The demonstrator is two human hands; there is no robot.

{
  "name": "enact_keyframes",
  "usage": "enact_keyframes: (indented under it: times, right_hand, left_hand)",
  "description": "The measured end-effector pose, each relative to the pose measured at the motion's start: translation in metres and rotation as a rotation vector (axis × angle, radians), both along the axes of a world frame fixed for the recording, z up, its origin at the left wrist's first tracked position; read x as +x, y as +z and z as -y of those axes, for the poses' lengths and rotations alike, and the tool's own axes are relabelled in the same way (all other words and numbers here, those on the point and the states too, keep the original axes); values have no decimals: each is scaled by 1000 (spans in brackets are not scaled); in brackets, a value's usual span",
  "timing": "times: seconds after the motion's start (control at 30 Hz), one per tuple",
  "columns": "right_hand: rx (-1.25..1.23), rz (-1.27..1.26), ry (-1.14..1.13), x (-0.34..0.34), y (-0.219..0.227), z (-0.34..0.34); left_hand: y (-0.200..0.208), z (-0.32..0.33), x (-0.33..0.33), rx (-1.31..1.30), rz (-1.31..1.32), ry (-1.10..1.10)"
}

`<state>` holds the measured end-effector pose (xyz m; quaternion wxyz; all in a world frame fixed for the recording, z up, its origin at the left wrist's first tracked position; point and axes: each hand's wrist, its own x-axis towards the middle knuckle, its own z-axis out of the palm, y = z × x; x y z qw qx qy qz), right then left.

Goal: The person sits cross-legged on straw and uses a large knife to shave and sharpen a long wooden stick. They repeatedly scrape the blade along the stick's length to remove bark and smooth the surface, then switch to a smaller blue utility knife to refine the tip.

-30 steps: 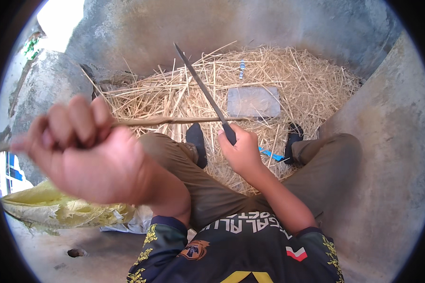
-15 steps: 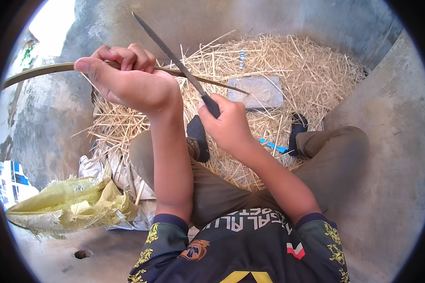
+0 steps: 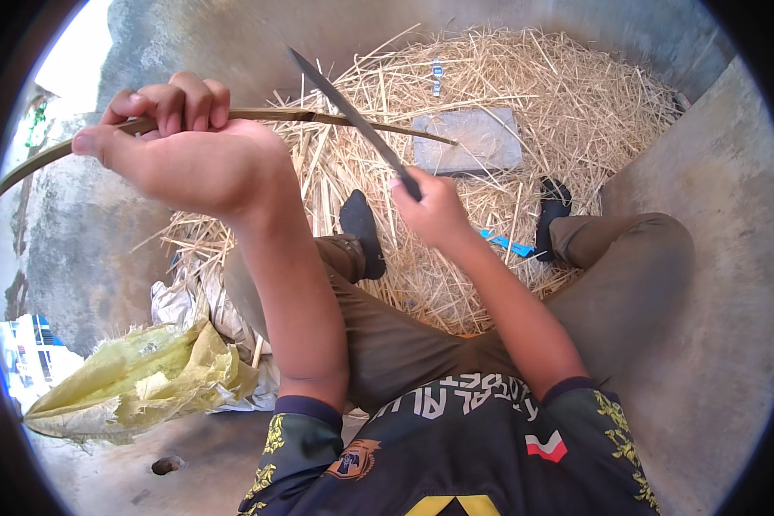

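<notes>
L hand (image 3: 193,168) gripping strip (image 3: 271,113), upper L of frame, now farther from R hand (image 3: 439,211); R clamped on knife (image 3: 374,138), ctr; more strip between.

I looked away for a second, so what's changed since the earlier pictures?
The left hand has moved forward, higher in the view, carrying the long strip, whose far end now shows against the grey block. Nothing was taken or let go: the right hand still holds the knife, and the block still lies on the straw.

Olive-brown stalk (image 3: 275,113), dark grey blade (image 3: 359,122), black handle (image 3: 413,184), golden straw (image 3: 585,112), grey slab (image 3: 477,140), brown trousers (image 3: 632,271), dark sleeves (image 3: 288,443) with yellow floral pattern
</notes>
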<state>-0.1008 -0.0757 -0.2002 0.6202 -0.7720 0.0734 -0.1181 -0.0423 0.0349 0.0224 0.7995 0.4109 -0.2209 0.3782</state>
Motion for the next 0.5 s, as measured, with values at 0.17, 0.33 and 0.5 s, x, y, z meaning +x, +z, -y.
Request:
enact_keyframes:
  times: [0.17, 0.33, 0.5]
  right_hand:
    - [-212, -830, -442, -27, -225, 104]
    - [177, -804, -493, 5, -198, 71]
    - [150, -604, -509, 10, -208, 92]
  left_hand:
    - [0, 6, -2, 14, -74, -9]
    - [6, -4, 3, -18, -103, -28]
    - [7, 8, -5, 16, -84, -76]
